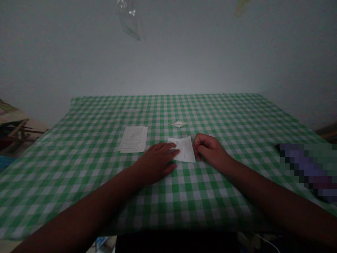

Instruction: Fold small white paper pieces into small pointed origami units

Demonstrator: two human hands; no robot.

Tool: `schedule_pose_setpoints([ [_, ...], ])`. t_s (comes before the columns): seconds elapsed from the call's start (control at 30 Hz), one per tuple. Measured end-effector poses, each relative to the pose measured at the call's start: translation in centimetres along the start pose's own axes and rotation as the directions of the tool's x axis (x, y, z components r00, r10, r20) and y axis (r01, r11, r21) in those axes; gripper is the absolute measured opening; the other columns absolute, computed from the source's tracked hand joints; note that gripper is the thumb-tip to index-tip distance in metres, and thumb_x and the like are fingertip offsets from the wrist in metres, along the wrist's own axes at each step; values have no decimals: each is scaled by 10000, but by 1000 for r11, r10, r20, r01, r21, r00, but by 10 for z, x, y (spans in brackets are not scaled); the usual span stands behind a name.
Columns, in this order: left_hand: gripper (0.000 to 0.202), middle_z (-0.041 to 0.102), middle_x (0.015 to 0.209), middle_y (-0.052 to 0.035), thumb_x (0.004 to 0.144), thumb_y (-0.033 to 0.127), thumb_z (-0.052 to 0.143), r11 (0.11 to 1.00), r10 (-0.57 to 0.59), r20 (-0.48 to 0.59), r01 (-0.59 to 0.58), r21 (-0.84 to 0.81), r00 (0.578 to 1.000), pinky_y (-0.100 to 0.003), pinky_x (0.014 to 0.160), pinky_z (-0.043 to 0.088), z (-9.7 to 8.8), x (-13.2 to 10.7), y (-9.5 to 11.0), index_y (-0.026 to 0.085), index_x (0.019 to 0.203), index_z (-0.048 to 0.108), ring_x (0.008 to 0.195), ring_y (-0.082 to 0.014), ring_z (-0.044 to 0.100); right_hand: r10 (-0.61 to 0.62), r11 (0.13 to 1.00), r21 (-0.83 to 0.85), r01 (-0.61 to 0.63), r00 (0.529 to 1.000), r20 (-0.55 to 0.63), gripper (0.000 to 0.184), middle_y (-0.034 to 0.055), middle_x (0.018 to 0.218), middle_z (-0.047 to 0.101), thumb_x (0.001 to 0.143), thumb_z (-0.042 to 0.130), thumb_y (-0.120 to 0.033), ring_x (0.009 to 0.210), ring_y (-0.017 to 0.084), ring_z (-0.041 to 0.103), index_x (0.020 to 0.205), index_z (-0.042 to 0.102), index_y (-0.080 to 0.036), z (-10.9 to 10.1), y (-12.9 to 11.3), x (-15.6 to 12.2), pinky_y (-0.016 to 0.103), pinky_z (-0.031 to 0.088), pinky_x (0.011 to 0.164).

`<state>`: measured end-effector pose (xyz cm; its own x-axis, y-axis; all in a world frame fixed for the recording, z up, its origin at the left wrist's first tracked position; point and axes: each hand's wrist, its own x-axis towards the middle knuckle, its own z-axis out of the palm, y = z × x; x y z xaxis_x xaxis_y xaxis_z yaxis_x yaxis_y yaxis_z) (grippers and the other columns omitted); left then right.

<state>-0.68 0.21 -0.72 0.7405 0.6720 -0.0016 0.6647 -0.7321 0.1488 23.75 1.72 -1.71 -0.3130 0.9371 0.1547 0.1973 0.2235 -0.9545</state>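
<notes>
A small sheet of printed paper (185, 149) lies on the checked tablecloth, slightly curled at its corners. My left hand (158, 163) rests flat on its left part, fingers stretched and a little apart, covering some of the print. At the sheet's right edge, my right hand (209, 147) is on the cloth with its fingers curled in and the thumb bent towards them; nothing shows inside it. Left of my left hand sits a stack of printed sheets (133, 139), its edges slightly uneven. Beyond the single sheet is a small pale diamond-shaped piece (179, 123), perhaps folded paper.
A green and white checked tablecloth (223, 116) covers the table up to the wall (184, 63). At the right edge lies a dark-edged, pixelated object (308, 168). Clear plastic (129, 19) hangs on the wall. Wooden slats (23, 130) stand beyond the left edge.
</notes>
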Motion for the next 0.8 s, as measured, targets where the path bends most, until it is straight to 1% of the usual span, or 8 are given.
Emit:
schedule_pose_setpoints([
  [0.07,487,398,1525,-108,991,410,442,1000,13,-13,-13,-12,1000,-498,1114,340,0,0,-1,229,1443,420,1379,-304,378,-56,996,77,54,998,29,148,-36,578,557,719,453,-84,543,125,526,674,500,-216,0,-2,0,264,423,536],
  [0.17,480,413,1500,-115,977,392,467,1000,23,-41,-23,-18,999,-512,1094,354,1,1,-1,230,1428,438,1350,-318,391,-186,979,94,181,982,44,144,-14,673,578,733,465,-82,631,135,541,705,516,-213,0,-2,0,283,447,603],
  [0.3,465,425,1474,-115,965,362,487,999,34,-59,-35,-20,998,-527,1089,349,2,3,-1,231,1409,456,1331,-326,394,-348,937,-12,350,934,83,167,18,815,613,745,471,-66,768,162,586,769,542,-215,0,-1,0,328,482,713],
  [0.4,410,459,1430,-119,969,365,478,998,58,-56,-59,-27,997,-526,1085,352,1,4,1,212,1348,502,1307,-322,415,-427,892,-98,441,894,134,221,39,912,640,747,455,-37,870,184,618,817,561,-218,1,-3,-1,370,500,804],
  [0.5,358,508,1354,-115,970,357,478,995,82,-56,-84,-46,995,-499,1063,381,-2,5,2,192,1281,540,1248,-302,457,-474,846,-171,504,860,189,271,54,991,651,743,452,-13,954,200,619,863,579,-220,1,-5,-1,399,502,863],
  [0.63,307,539,1288,-114,960,309,495,991,107,-68,-112,-72,992,-453,1035,409,-3,7,0,171,1224,572,1188,-278,486,-490,804,-250,539,839,236,312,61,1039,648,759,457,-8,1005,208,608,936,591,-227,2,-6,-2,414,511,887],
  [0.73,284,552,1267,-103,944,256,505,989,107,-81,-114,-91,991,-434,1022,420,-3,8,-1,174,1208,574,1163,-265,496,-497,794,-271,545,837,228,316,61,1056,645,783,469,-19,1019,210,609,976,591,-237,2,-6,-2,423,517,900],
  [0.8,260,556,1263,-94,934,230,510,988,106,-88,-115,-99,990,-427,1015,425,-2,8,-2,180,1178,582,1149,-258,503,-509,787,-295,542,840,186,309,64,1078,637,798,487,-29,1042,211,607,995,592,-243,3,-4,-1,427,515,918],
])
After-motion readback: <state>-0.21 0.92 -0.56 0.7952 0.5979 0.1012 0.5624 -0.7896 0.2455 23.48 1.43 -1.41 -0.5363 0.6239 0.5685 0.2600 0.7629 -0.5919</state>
